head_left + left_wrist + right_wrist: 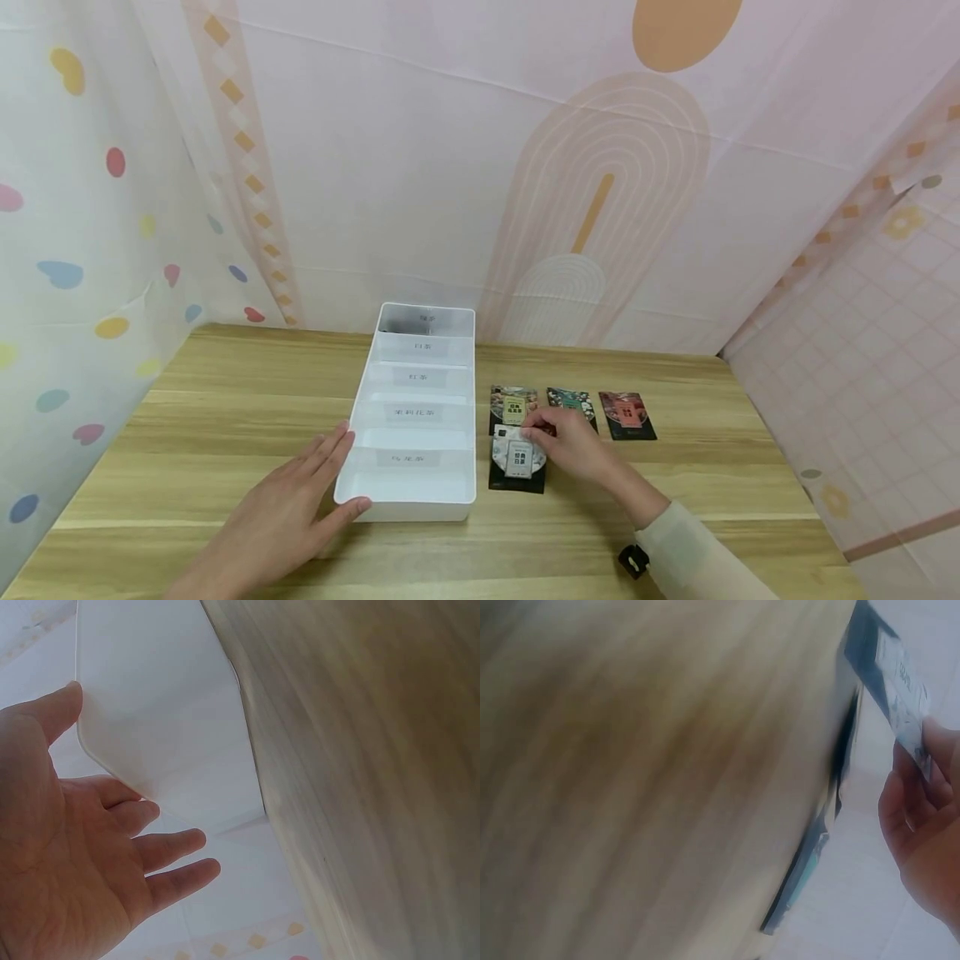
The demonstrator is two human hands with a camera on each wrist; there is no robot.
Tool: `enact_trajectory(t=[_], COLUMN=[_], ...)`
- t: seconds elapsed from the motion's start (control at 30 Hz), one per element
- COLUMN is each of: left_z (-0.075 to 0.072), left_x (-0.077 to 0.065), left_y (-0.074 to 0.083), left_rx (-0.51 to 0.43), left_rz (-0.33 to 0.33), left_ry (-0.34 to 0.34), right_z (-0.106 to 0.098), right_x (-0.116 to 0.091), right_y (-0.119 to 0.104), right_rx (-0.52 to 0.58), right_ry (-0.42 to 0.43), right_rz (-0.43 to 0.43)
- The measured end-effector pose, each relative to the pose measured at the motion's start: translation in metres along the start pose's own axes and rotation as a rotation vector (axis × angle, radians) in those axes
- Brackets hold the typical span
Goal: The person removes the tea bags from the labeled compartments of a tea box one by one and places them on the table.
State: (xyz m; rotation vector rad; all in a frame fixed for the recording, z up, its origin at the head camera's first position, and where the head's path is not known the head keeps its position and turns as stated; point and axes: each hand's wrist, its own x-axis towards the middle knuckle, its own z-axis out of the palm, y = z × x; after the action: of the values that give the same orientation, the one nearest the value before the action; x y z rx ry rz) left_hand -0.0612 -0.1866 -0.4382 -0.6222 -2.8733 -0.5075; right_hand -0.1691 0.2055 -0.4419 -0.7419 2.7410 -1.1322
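Note:
A white tray with several labelled compartments [471, 467] stands on the table. My left hand [281, 508] rests on its near left corner, thumb at the front rim and fingers, fairly straight, along the left side; in the left wrist view the left hand [82, 862] lies against the white wall. With thumb and fingers my right hand [573, 446] pinches the upper right corner of a white and black tea packet [517, 460]. In the right wrist view that packet [896, 682] tilts up off the table. Behind it lies a yellow-labelled tea packet [513, 404], partly covered.
A green tea packet [573, 399], partly behind my right hand, and a red tea packet [627, 415] lie farther right. Something dark sits in the tray's farthest compartment. The wooden table [247, 408] meets a patterned curtain [390, 167] at the back and sides.

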Motion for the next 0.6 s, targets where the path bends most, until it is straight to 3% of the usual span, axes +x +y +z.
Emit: enact_trajectory(t=[0.6], left_z=[-0.001], left_x=[0.000], left_y=[0.000], left_rx=[0.005], left_rz=[0.005], left_ry=[0.010], right_z=[0.011], right_x=[0.001], right_y=[0.009], right_rx=[-0.126], right_ry=[-0.102], right_rz=[-0.001])
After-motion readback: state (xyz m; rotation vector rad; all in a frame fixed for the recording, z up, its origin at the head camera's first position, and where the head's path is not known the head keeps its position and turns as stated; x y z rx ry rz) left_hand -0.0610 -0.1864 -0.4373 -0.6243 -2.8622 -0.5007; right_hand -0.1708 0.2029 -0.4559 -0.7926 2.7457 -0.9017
